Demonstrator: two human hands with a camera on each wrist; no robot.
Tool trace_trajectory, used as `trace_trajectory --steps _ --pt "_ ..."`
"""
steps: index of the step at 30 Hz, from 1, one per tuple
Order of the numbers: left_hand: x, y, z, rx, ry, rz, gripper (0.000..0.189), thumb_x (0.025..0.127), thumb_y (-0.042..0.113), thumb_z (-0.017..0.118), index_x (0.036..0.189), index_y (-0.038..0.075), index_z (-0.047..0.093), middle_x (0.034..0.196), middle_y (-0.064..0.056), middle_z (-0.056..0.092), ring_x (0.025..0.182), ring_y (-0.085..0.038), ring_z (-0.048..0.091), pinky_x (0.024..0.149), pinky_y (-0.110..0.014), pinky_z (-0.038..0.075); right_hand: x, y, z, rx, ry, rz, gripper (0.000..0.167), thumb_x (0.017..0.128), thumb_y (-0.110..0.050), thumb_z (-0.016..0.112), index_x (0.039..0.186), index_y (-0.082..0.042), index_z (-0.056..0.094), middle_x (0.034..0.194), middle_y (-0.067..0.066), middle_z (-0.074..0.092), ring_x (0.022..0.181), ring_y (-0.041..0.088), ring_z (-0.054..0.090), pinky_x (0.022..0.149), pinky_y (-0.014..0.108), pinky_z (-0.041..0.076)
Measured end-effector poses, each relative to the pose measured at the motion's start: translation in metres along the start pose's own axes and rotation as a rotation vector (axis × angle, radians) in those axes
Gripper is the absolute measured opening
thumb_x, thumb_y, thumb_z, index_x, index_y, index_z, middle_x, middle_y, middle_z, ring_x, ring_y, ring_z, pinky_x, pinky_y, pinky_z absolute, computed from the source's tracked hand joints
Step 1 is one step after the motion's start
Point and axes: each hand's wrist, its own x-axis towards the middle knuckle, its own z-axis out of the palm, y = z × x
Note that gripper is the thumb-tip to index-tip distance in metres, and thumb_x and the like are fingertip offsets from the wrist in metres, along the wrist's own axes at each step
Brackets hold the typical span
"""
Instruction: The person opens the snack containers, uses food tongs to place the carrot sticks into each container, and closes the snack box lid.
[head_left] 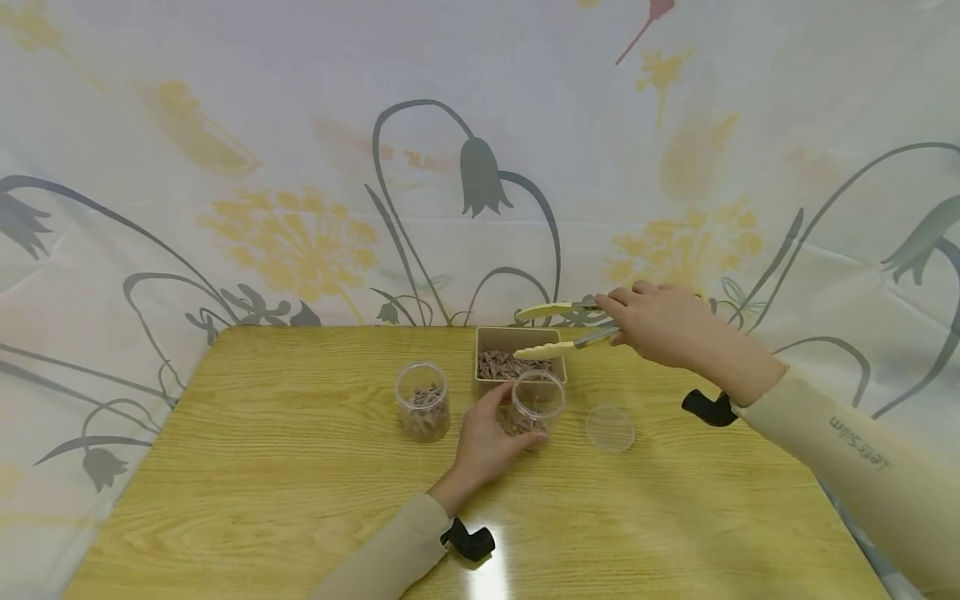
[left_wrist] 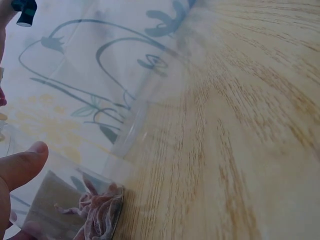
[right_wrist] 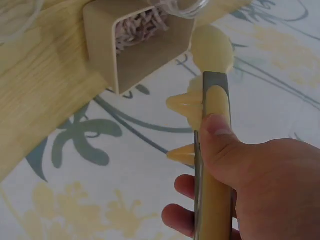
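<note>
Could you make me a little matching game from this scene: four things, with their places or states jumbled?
1. Yellow-tipped tongs
2. Beige box
3. Round clear lid
4. Left hand

A. At the far edge of the table
B. Gripping a clear jar
C. Held in the right hand
D. Lying flat on the table

Pairs: 1-C, 2-A, 3-D, 4-B

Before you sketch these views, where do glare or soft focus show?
Head view: white glare on the near table; left wrist view: some edges of the clear jar fade into the backdrop; right wrist view: tongs look crisper than the backdrop.
</note>
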Motion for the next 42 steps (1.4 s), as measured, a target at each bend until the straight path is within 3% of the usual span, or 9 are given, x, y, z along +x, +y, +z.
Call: trace_trajectory --steps 3,12,16,24,30,37,42 --pt "0.0 -0.001 0.0 -0.005 -0.007 0.002 0.086 0.066 0.033 0.094 0.139 0.009 0.055 0.122 -0.008 0.067 0.113 -0.022 0.061 0.096 -0.042 0.048 0.005 0.002 0.017 0.036 -0.014 -0.007 0.054 0.092 -0.03 0.073 0.133 0.002 0.058 0.119 0.017 0.065 0.101 0.035 0.063 0.073 0.044 0.057" --pt "-0.001 -0.001 -0.001 -0.009 -0.026 -0.014 0.084 0.067 0.032 0.094 0.139 0.013 0.056 0.122 -0.007 0.067 0.113 -0.021 0.061 0.097 -0.043 0.047 0.023 -0.003 0.049 0.135 -0.11 -0.006 0.045 0.094 -0.028 0.071 0.127 0.002 0.061 0.113 0.018 0.063 0.098 0.033 0.064 0.077 0.043 0.057" --pt "-0.001 -0.001 -0.002 -0.012 -0.026 -0.004 0.083 0.066 0.032 0.094 0.138 0.013 0.056 0.121 -0.006 0.067 0.113 -0.021 0.061 0.098 -0.043 0.047 0.031 -0.006 0.056 0.134 -0.142 0.005 0.043 0.093 -0.027 0.071 0.124 0.001 0.063 0.114 0.018 0.063 0.101 0.033 0.064 0.077 0.043 0.057" --pt "-0.001 -0.002 -0.002 -0.011 -0.018 -0.019 0.086 0.066 0.033 0.094 0.139 0.014 0.055 0.122 -0.006 0.067 0.114 -0.021 0.06 0.099 -0.042 0.046 0.048 -0.008 0.06 0.255 -0.233 0.04 0.037 0.089 -0.024 0.076 0.119 -0.004 0.069 0.107 0.011 0.069 0.096 0.029 0.066 0.075 0.044 0.057" --pt "0.0 -0.002 -0.001 -0.014 -0.012 0.004 0.085 0.065 0.032 0.095 0.138 0.013 0.056 0.121 -0.007 0.067 0.113 -0.022 0.061 0.098 -0.042 0.047 0.054 -0.012 0.063 0.294 -0.313 0.081 0.036 0.089 -0.022 0.076 0.12 -0.004 0.068 0.115 0.012 0.065 0.104 0.031 0.064 0.082 0.047 0.055" --pt "0.0 -0.001 -0.001 -0.016 -0.016 -0.005 0.082 0.065 0.031 0.095 0.136 0.013 0.057 0.12 -0.007 0.067 0.112 -0.023 0.062 0.097 -0.042 0.047 0.056 -0.017 0.068 0.254 -0.276 0.084 0.013 0.092 -0.019 0.073 0.096 -0.007 0.07 0.087 0.004 0.063 0.081 0.025 0.065 0.071 0.04 0.057" --pt "-0.001 0.0 -0.002 -0.015 -0.028 -0.025 0.083 0.065 0.031 0.095 0.137 0.012 0.057 0.121 -0.007 0.067 0.113 -0.023 0.061 0.098 -0.042 0.047 0.054 -0.018 0.07 0.256 -0.252 0.11 0.025 0.09 -0.021 0.076 0.11 -0.006 0.072 0.101 0.007 0.067 0.093 0.028 0.066 0.077 0.042 0.057"
